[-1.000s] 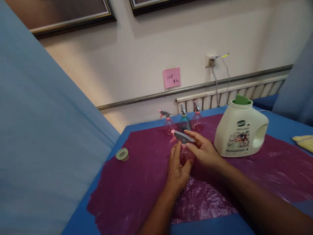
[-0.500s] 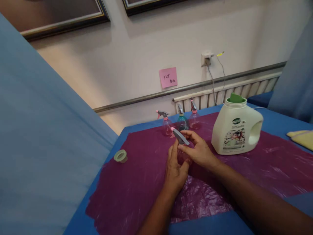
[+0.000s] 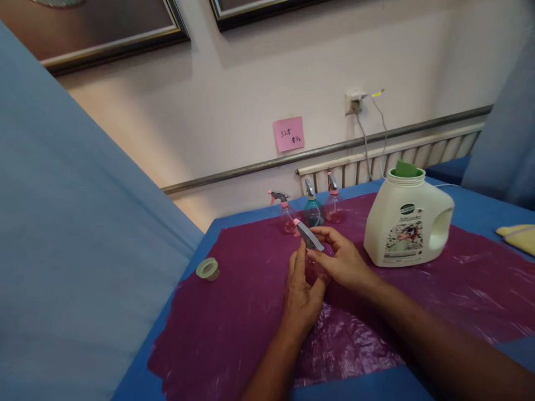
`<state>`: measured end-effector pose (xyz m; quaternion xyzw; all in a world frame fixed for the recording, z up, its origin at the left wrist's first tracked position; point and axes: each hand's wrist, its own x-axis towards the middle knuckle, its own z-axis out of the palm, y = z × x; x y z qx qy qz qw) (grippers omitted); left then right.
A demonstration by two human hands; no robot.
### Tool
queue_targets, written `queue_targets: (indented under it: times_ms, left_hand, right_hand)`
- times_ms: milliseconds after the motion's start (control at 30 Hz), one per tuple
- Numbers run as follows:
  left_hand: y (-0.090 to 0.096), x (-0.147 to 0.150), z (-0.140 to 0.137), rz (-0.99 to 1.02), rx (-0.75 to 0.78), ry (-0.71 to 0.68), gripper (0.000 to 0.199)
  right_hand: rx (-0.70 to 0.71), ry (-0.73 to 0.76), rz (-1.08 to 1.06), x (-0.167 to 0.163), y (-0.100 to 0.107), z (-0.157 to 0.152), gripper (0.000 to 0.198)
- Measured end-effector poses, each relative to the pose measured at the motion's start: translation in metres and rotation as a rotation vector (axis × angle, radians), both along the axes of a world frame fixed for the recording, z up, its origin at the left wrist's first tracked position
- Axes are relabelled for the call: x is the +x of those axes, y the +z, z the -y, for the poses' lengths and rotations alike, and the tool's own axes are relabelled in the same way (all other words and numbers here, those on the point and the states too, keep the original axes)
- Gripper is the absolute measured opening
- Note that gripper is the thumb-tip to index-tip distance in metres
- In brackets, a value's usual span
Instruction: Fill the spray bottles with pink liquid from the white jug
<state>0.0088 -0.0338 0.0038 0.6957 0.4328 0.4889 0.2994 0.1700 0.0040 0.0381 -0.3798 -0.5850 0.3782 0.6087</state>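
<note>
Between my hands stands a small clear pink spray bottle point(image 3: 314, 269) with a grey and pink trigger head. My left hand point(image 3: 304, 295) is wrapped round the bottle's body from the left. From the right, my right hand point(image 3: 340, 262) closes its fingers round the neck, just under the spray head point(image 3: 309, 236); part of the neck is hidden by the fingers. Behind them stand three more spray bottles: a pink one point(image 3: 287, 218), a teal one point(image 3: 313, 211) and another pink one point(image 3: 333, 207). Right of my hands is a cream jug point(image 3: 376, 234) with a green piece in its open mouth.
A pale green cap point(image 3: 208, 269) lies at the left on the purple plastic sheet point(image 3: 234, 312), which covers a blue table. A folded yellow cloth point(image 3: 518, 236) is at the far right. Blue curtains point(image 3: 83, 223) hang at both sides; a radiator point(image 3: 418, 153) runs along the wall.
The whole view has shifted slightly. Both hands stay on the spray bottle in nearly the same pose, and the other things keep their places.
</note>
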Motion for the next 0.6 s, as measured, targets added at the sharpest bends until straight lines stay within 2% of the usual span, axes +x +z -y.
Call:
queue_targets:
  times_ms: [200,333,433,600]
  left_hand:
    - [0.0,-0.002,-0.002,-0.001,-0.003,-0.003,0.086]
    - [0.006,-0.001,0.0,-0.005,-0.026,-0.008,0.087]
    - [0.007,0.0,0.0,-0.011,-0.064,0.021,0.088]
    - [0.009,0.001,-0.003,-0.038,-0.075,0.051,0.075]
  right_hand:
    - [-0.031,-0.06,-0.002,-0.007,-0.003,-0.001,0.053]
    - [0.007,0.022,0.031,0.002,-0.009,0.001,0.061]
    - [0.043,0.043,0.06,0.013,-0.013,0.002,0.056]
    - [0.064,0.029,0.126,0.018,-0.012,0.003,0.057]
